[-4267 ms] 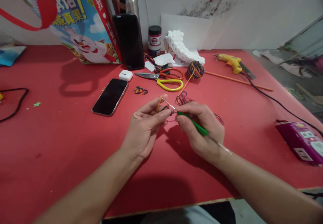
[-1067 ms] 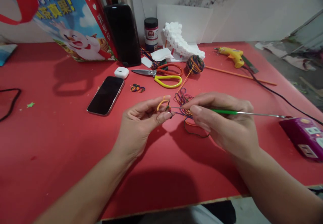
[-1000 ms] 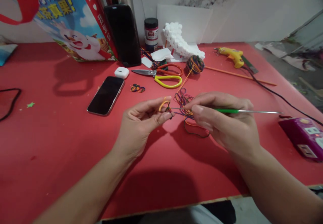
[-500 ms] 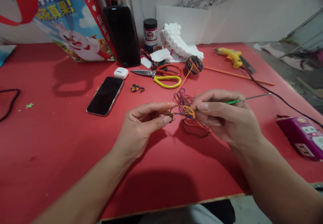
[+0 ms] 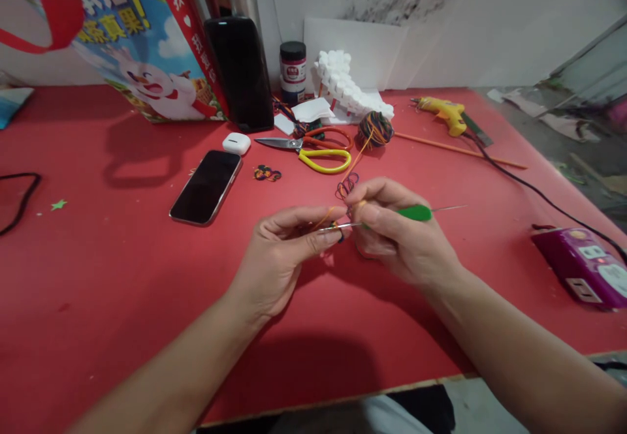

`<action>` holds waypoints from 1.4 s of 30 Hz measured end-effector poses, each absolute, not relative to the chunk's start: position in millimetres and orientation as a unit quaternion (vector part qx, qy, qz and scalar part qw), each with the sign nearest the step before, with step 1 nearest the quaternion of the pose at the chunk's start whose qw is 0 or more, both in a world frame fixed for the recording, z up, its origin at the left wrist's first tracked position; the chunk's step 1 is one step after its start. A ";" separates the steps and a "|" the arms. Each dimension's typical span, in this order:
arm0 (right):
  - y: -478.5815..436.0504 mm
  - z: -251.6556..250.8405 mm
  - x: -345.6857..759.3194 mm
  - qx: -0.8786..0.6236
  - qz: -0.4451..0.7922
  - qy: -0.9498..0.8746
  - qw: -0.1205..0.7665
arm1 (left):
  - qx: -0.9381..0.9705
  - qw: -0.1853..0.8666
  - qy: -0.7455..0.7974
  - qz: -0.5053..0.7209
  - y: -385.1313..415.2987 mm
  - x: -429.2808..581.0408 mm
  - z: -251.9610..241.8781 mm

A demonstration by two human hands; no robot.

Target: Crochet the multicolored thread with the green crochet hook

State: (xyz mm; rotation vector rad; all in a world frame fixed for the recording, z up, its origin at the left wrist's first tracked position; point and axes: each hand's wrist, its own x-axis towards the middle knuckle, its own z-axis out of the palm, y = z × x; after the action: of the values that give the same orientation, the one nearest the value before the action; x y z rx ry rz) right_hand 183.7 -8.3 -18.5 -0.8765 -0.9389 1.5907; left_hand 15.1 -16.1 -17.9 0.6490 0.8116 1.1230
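Observation:
My right hand (image 5: pixel 406 245) grips a crochet hook (image 5: pixel 415 213) by its green handle, the thin metal tip pointing left. That tip reaches across to my left hand (image 5: pixel 274 264), where thumb and index finger pinch a tiny dark loop of crocheted yarn (image 5: pixel 339 232). A strand of orange yarn runs over the left index finger. Behind the right fingertips lie loose loops of multicoloured yarn (image 5: pixel 347 186), partly hidden by that hand. They lead back to a yarn ball (image 5: pixel 376 128). A small crocheted piece (image 5: pixel 267 173) rests on the red table (image 5: pixel 147 290).
Yellow-and-orange-handled scissors (image 5: pixel 323 160), a phone (image 5: pixel 206 187) and a white earbud case (image 5: pixel 236 143) lie beyond my hands. Farther back stand a black phone (image 5: pixel 240 72), a jar (image 5: pixel 292 72) and a gift bag (image 5: pixel 157 88). At right are a glue gun (image 5: pixel 443 113) and a purple power box (image 5: pixel 582 267).
My right hand has moved left, close to my left hand. The hook has shifted with it, its tip now at the yarn in my left fingers. The wide orange loop no longer shows.

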 end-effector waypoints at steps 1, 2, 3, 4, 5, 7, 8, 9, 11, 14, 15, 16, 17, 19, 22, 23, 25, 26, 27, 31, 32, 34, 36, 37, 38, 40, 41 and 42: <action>-8.8 -19.5 181.9 -0.361 0.670 -0.389 0.518 | 0.298 0.719 0.364 0.512 -15.9 15.0 -18.4; -9.2 -20.2 180.5 -0.358 0.675 -0.388 0.516 | 0.302 0.715 0.362 0.516 -15.7 14.9 -18.9; -9.5 -20.7 179.7 -0.357 0.676 -0.385 0.518 | 0.306 0.711 0.362 0.520 -15.5 14.8 -19.5; -9.6 -20.9 179.4 -0.358 0.674 -0.381 0.522 | 0.312 0.707 0.365 0.520 -15.3 14.6 -20.1; -9.4 -21.0 179.6 -0.359 0.672 -0.378 0.526 | 0.319 0.703 0.368 0.518 -15.2 14.4 -20.7; -8.6 -21.0 181.3 -0.362 0.666 -0.380 0.530 | 0.335 0.698 0.374 0.510 -15.1 13.8 -21.6; -7.9 -21.1 182.6 -0.363 0.662 -0.387 0.529 | 0.341 0.697 0.378 0.505 -15.0 13.5 -21.8; -7.2 -21.3 184.3 -0.362 0.657 -0.397 0.529 | 0.343 0.698 0.382 0.500 -14.9 13.1 -21.9; -5.8 -21.6 188.3 -0.356 0.644 -0.424 0.528 | 0.338 0.701 0.395 0.489 -14.5 12.6 -21.7; -5.1 -21.4 194.2 -0.365 0.629 -0.458 0.511 | 0.334 0.701 0.409 0.479 -13.5 12.1 -20.9; -5.2 -21.1 195.6 -0.373 0.620 -0.470 0.506 | 0.338 0.699 0.410 0.479 -13.1 12.1 -20.7; -5.6 -21.0 196.4 -0.383 0.608 -0.480 0.503 | 0.344 0.695 0.409 0.481 -12.8 12.0 -20.7; -6.0 -21.0 196.8 -0.391 0.596 -0.489 0.503 | 0.348 0.691 0.409 0.484 -12.4 12.0 -20.7; -6.9 -21.8 196.4 -0.397 0.579 -0.499 0.508 | 0.347 0.684 0.410 0.494 -11.8 12.0 -21.2; -7.7 -24.3 195.6 -0.380 0.584 -0.503 0.511 | 0.338 0.682 0.416 0.498 -11.5 12.4 -22.1; -7.8 -24.9 195.9 -0.374 0.582 -0.510 0.511 | 0.339 0.681 0.419 0.496 -11.6 12.6 -22.2; -7.9 -24.6 197.3 -0.379 0.570 -0.530 0.501 | 0.341 0.682 0.422 0.490 -12.0 13.2 -21.8; -8.1 -23.4 198.1 -0.386 0.561 -0.543 0.492 | 0.342 0.683 0.423 0.488 -12.2 13.5 -21.4; -8.3 -21.4 198.8 -0.391 0.551 -0.559 0.481 | 0.341 0.683 0.426 0.486 -12.3 13.6 -20.9; -10.2 -10.5 198.3 -0.368 0.488 -0.653 0.447 | 0.351 0.672 0.459 0.463 -11.8 12.6 -19.5; -10.7 -8.3 197.8 -0.361 0.469 -0.676 0.439 | 0.356 0.673 0.461 0.456 -11.5 12.0 -19.4; -11.8 -5.5 197.0 -0.360 0.442 -0.704 0.424 | 0.364 0.683 0.450 0.446 -11.1 10.6 -19.2; -12.5 -4.7 197.0 -0.368 0.427 -0.715 0.414 | 0.366 0.698 0.431 0.440 -11.0 8.9 -18.8; -12.7 -4.7 197.3 -0.368 0.423 -0.720 0.409 | 0.365 0.704 0.427 0.435 -11.0 8.2 -18.5; -12.7 -4.8 197.7 -0.367 0.421 -0.724 0.405 | 0.363 0.707 0.427 0.431 -11.1 7.5 -18.1; -12.8 -5.1 198.3 -0.361 0.415 -0.730 0.407 | 0.358 0.711 0.431 0.424 -11.2 6.7 -17.4; -12.9 -5.2 198.3 -0.361 0.411 -0.729 0.411 | 0.358 0.712 0.430 0.424 -11.2 6.5 -17.2; -13.0 -5.5 198.2 -0.360 0.407 -0.728 0.418 | 0.357 0.713 0.427 0.426 -11.2 6.5 -17.0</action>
State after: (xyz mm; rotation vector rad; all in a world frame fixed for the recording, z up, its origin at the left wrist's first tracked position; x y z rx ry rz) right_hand 198.2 -13.0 -5.5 -0.9034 -1.8255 1.0223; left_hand 6.5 -11.2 -17.0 0.7915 0.9467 0.9449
